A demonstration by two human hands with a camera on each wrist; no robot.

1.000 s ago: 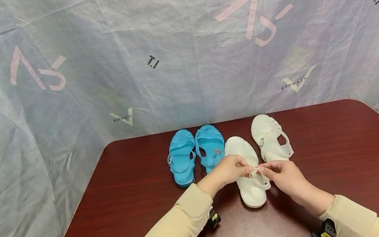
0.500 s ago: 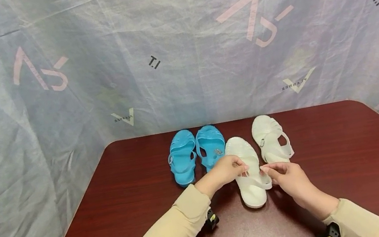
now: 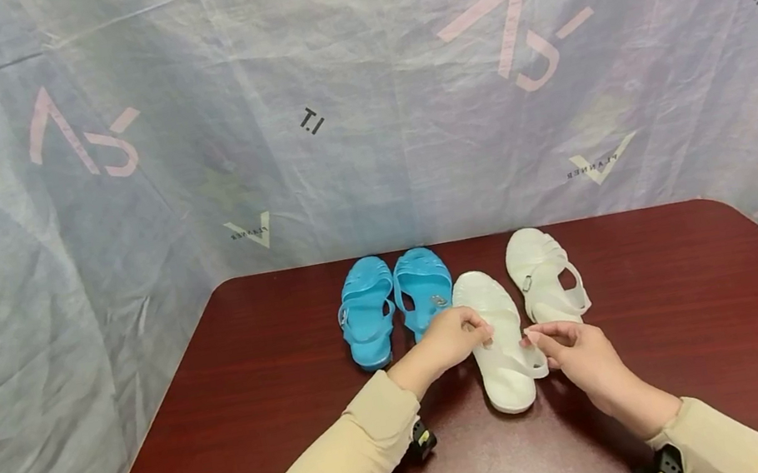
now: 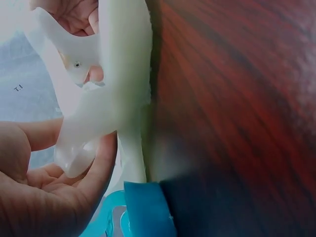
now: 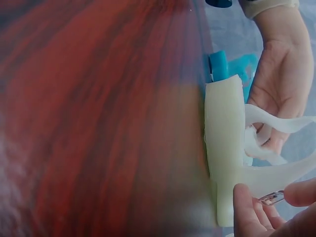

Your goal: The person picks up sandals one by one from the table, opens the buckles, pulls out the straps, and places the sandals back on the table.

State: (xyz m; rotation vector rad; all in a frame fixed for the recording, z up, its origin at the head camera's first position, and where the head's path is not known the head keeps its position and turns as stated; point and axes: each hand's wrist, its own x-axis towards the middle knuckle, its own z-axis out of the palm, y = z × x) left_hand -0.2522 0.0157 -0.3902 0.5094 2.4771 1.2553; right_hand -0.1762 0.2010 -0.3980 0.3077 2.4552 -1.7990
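A white sandal [image 3: 510,382] sits on the table with its toe pointing away and its heel strap [image 3: 535,365] standing up toward the right. At its left side, my left hand [image 3: 453,335] holds part of the sandal between thumb and fingers; the left wrist view shows a white side piece [image 4: 76,153] within that grasp. My right hand [image 3: 587,360] is at the sandal's right side. Seen from the right wrist, a small metal buckle [image 5: 271,197] is pinched between its thumb and fingers. Beyond it lies a second white sandal [image 3: 535,268], partly covered by the right hand.
Two blue sandals [image 3: 367,314] stand side by side to the left, the right one partly behind the left hand. The dark red-brown table [image 3: 268,425] ends at a printed grey cloth [image 3: 356,105] hanging behind and around it.
The hands, fingertips nearly meeting over the white sandal a second ago, have drawn apart, left hand leftward and right hand rightward. The strap piece between them is no longer stretched across the middle.
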